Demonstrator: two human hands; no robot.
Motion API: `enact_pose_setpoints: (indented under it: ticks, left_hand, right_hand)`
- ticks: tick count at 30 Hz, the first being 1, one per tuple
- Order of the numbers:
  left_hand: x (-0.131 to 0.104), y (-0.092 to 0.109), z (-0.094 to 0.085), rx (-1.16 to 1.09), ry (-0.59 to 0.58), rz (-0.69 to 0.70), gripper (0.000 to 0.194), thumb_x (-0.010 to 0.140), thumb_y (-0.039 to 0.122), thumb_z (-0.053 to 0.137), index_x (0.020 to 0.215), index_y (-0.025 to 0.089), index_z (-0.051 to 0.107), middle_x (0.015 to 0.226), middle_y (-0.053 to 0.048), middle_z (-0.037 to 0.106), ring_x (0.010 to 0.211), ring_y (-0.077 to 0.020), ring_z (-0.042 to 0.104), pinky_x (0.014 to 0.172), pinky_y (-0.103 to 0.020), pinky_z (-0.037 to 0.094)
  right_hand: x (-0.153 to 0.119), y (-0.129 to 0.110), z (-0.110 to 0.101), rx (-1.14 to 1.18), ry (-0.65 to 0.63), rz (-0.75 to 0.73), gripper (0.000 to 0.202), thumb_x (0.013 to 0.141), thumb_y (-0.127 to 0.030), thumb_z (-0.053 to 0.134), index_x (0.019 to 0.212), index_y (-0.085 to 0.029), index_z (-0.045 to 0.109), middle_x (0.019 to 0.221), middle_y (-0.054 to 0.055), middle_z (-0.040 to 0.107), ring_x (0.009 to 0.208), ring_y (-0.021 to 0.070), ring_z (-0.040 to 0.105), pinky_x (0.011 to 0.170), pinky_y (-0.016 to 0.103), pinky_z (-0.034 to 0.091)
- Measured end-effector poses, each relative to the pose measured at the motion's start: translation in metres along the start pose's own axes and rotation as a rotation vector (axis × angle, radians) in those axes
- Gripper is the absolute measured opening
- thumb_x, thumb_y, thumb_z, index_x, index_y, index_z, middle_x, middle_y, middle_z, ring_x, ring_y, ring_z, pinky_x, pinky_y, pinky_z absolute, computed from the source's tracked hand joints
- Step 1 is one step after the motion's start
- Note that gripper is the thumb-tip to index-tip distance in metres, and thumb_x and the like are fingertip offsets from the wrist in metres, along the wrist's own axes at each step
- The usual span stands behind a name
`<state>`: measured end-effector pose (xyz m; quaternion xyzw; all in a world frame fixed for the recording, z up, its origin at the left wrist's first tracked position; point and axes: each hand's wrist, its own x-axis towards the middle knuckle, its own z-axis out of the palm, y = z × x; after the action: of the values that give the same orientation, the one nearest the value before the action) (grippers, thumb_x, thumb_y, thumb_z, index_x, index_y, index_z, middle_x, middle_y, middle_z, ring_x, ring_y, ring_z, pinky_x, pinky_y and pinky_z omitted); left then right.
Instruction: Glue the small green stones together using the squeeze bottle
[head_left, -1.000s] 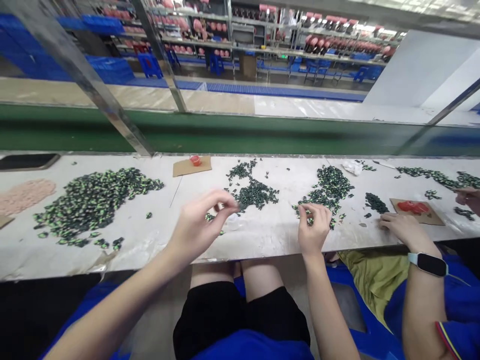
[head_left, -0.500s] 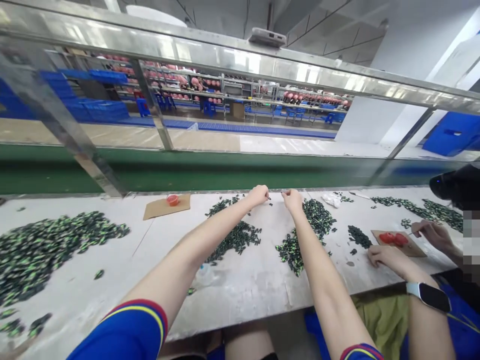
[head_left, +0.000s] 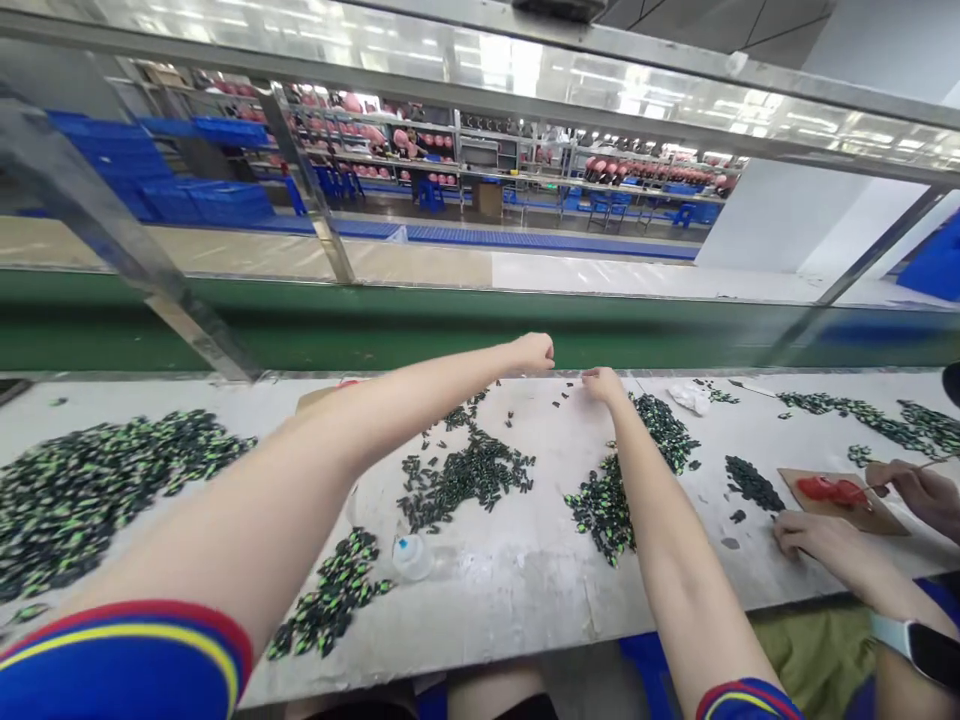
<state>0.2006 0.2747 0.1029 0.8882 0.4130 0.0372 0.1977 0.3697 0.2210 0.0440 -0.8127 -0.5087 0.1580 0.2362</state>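
My left hand (head_left: 534,352) is closed, reaching to the table's far edge in front of the green belt; whatever its curled fingers hold is hidden. To its right my right hand (head_left: 604,385) is low over the tabletop, fingers pinched together; I cannot make out anything in them. A few small dark pieces (head_left: 561,402) lie between and just below the hands. Nearer me spreads a pile of small black-green pieces (head_left: 480,470). Beside my right forearm is a pile of green-marked dark pieces (head_left: 609,505).
A large pile of green-marked pieces (head_left: 97,480) covers the left. A small bottle (head_left: 412,558) stands near the front edge. At right, a co-worker's hands (head_left: 825,540) work by a cardboard sheet (head_left: 885,515) with red stuff. A metal post (head_left: 187,320) rises at left.
My left hand has moved slightly up and right, its forearm now covering most of the left cardboard. My right hand has shifted a little right. More small dark pieces show between them.
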Motion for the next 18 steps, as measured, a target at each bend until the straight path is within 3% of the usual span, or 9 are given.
enact_pose_setpoints:
  ticks: [4, 6, 8, 10, 12, 15, 18]
  left_hand:
    - [-0.052, -0.015, -0.050, -0.057, 0.116, 0.025, 0.027, 0.084, 0.028, 0.061, 0.108, 0.015, 0.064, 0.100, -0.007, 0.072, 0.094, -0.0213, 0.066, 0.083, -0.029, 0.050]
    - [-0.088, -0.023, -0.064, -0.086, 0.168, 0.032, 0.028, 0.086, 0.028, 0.055, 0.109, 0.014, 0.063, 0.090, -0.006, 0.075, 0.085, -0.0191, 0.068, 0.077, -0.028, 0.051]
    - [-0.128, -0.032, -0.067, -0.184, 0.227, 0.030, 0.027, 0.084, 0.029, 0.054, 0.104, 0.015, 0.064, 0.080, -0.005, 0.075, 0.076, -0.0185, 0.068, 0.071, -0.028, 0.051]
    - [-0.172, -0.041, -0.060, -0.324, 0.263, 0.001, 0.026, 0.080, 0.032, 0.056, 0.099, 0.015, 0.065, 0.074, -0.005, 0.075, 0.070, -0.0193, 0.068, 0.063, -0.029, 0.051]
    - [-0.218, -0.048, -0.045, -0.450, 0.344, -0.029, 0.029, 0.079, 0.038, 0.057, 0.096, 0.016, 0.065, 0.070, -0.005, 0.074, 0.066, -0.0198, 0.067, 0.061, -0.030, 0.052]
    - [-0.291, -0.049, -0.012, -0.600, 0.582, -0.079, 0.030, 0.077, 0.041, 0.058, 0.095, 0.018, 0.065, 0.072, -0.004, 0.073, 0.075, -0.0212, 0.070, 0.075, -0.034, 0.055]
    - [-0.352, -0.037, 0.034, -0.648, 0.818, -0.243, 0.031, 0.078, 0.043, 0.057, 0.096, 0.019, 0.064, 0.067, -0.002, 0.072, 0.080, -0.0227, 0.071, 0.083, -0.038, 0.054]
  right_hand:
    - [-0.016, -0.011, -0.036, 0.138, 0.144, -0.022, 0.027, 0.091, -0.027, 0.058, 0.113, -0.013, 0.062, 0.112, 0.011, 0.065, 0.100, 0.0227, 0.063, 0.088, 0.042, 0.051]
    - [-0.042, -0.019, -0.053, 0.221, 0.228, -0.085, 0.028, 0.089, -0.023, 0.055, 0.112, -0.010, 0.064, 0.106, 0.013, 0.069, 0.099, 0.0240, 0.064, 0.089, 0.040, 0.050]
    - [-0.083, -0.024, -0.062, 0.304, 0.286, -0.185, 0.032, 0.087, -0.025, 0.053, 0.115, -0.012, 0.063, 0.104, 0.012, 0.070, 0.099, 0.0229, 0.065, 0.087, 0.038, 0.050]
    - [-0.136, -0.025, -0.056, 0.449, 0.345, -0.360, 0.032, 0.085, -0.033, 0.057, 0.110, -0.015, 0.065, 0.100, 0.010, 0.071, 0.098, 0.0239, 0.064, 0.083, 0.039, 0.051]
    - [-0.193, -0.022, -0.037, 0.539, 0.375, -0.463, 0.032, 0.084, -0.041, 0.058, 0.105, -0.017, 0.066, 0.100, 0.010, 0.070, 0.096, 0.0240, 0.064, 0.080, 0.040, 0.052]
    - [-0.266, -0.012, 0.011, 0.532, 0.178, -0.587, 0.035, 0.080, -0.042, 0.066, 0.108, -0.021, 0.065, 0.101, 0.009, 0.069, 0.094, 0.0246, 0.063, 0.077, 0.041, 0.054]
    - [-0.302, -0.010, 0.062, 0.524, 0.007, -0.618, 0.045, 0.075, -0.041, 0.073, 0.114, -0.022, 0.062, 0.104, 0.009, 0.067, 0.099, 0.0268, 0.061, 0.080, 0.042, 0.054]
